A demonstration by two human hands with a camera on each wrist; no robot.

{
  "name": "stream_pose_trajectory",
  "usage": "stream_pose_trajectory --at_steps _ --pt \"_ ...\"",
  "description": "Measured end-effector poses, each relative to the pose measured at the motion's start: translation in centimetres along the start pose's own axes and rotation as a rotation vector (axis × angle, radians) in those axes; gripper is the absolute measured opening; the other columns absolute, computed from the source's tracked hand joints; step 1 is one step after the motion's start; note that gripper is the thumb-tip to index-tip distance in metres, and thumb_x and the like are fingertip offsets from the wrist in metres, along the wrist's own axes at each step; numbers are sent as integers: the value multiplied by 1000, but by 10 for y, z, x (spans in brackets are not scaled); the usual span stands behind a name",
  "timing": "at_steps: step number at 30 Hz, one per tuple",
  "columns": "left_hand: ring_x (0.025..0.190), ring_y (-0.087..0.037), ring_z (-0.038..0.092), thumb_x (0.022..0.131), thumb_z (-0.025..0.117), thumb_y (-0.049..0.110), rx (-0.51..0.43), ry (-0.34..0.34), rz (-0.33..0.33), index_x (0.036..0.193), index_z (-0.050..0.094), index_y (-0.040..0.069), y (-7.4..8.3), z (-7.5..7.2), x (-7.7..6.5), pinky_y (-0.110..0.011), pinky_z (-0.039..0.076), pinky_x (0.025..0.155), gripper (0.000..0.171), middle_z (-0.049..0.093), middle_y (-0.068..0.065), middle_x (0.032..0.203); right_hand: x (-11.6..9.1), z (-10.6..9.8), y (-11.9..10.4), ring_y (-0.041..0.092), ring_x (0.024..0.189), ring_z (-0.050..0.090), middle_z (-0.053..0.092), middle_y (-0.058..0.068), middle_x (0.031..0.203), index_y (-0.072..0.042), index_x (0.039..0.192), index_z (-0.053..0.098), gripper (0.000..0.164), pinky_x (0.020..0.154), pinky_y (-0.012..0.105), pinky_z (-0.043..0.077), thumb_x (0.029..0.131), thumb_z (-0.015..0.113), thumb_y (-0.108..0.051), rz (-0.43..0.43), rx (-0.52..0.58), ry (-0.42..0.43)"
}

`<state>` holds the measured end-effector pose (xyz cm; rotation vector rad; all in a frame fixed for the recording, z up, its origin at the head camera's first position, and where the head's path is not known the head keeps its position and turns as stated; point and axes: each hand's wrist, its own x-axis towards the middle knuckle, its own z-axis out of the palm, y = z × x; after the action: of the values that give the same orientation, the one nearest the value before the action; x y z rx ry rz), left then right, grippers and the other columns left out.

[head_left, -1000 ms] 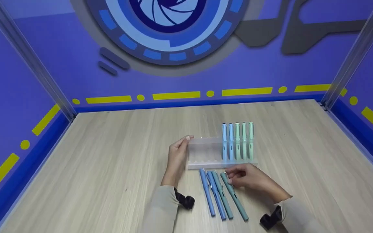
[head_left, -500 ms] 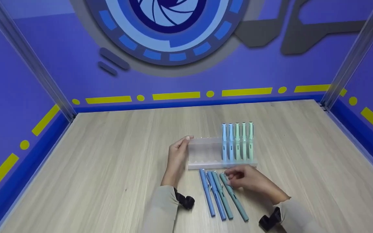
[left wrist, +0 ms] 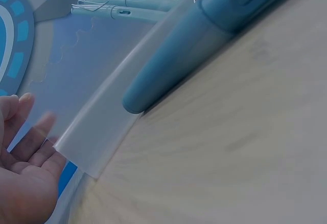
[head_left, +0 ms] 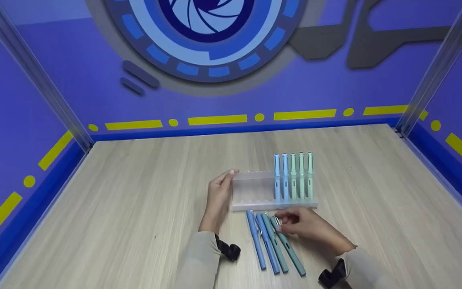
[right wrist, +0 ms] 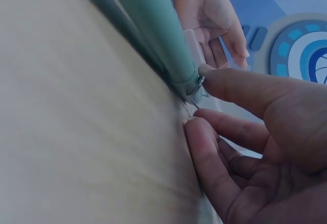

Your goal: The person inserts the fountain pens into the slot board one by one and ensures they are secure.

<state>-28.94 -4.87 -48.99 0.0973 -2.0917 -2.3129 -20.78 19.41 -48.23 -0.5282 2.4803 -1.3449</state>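
Note:
A clear pen rack (head_left: 253, 188) stands upright on the table. My left hand (head_left: 217, 196) holds its left edge, thumb at the top corner. Two light blue pens (head_left: 281, 176) and three light green pens (head_left: 301, 176) stand in the rack's right half. In front of it, two blue pens (head_left: 258, 241) and a dark green pen (head_left: 276, 243) lie side by side. My right hand (head_left: 309, 225) pinches the clip end of the rightmost dark green pen (head_left: 290, 249). The right wrist view has the thumb (right wrist: 240, 83) against the pen's end, beside the metal clip.
The wooden table (head_left: 134, 208) extends on both sides of the rack. Behind it rises a blue printed wall (head_left: 62, 72) with metal posts at the corners. Black wrist cameras (head_left: 227, 249) sit on both cuffs.
My right hand has shifted slightly left and toward me, and the clip end of the rightmost dark green pen has swung left, closer to its neighbour. My left hand keeps its hold on the rack.

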Motion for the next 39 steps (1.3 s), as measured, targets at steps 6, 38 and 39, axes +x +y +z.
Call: stream_pose_trajectory --at_steps 6,38,39 --pt "135 -21 47 97 56 33 1 -2 16 118 67 7 0 0 0 -30 36 115 34 61 -7 133 1 2 0 11 74 52 60 4 85 2 119 63 46 58 17 45 83 75 -24 -23 -20 6" --pt "133 -21 48 97 55 34 24 -2 40 116 69 10 -3 -1 1 -32 37 114 33 62 -5 132 3 5 -2 9 69 51 58 2 81 4 120 62 47 55 18 44 83 75 -22 -19 -25 26" --pt "134 -21 48 97 55 34 27 -3 42 116 69 10 -3 -2 1 -32 36 115 33 61 -5 132 3 5 -2 9 69 51 58 2 81 3 120 62 47 55 18 44 83 75 -22 -19 -28 28"
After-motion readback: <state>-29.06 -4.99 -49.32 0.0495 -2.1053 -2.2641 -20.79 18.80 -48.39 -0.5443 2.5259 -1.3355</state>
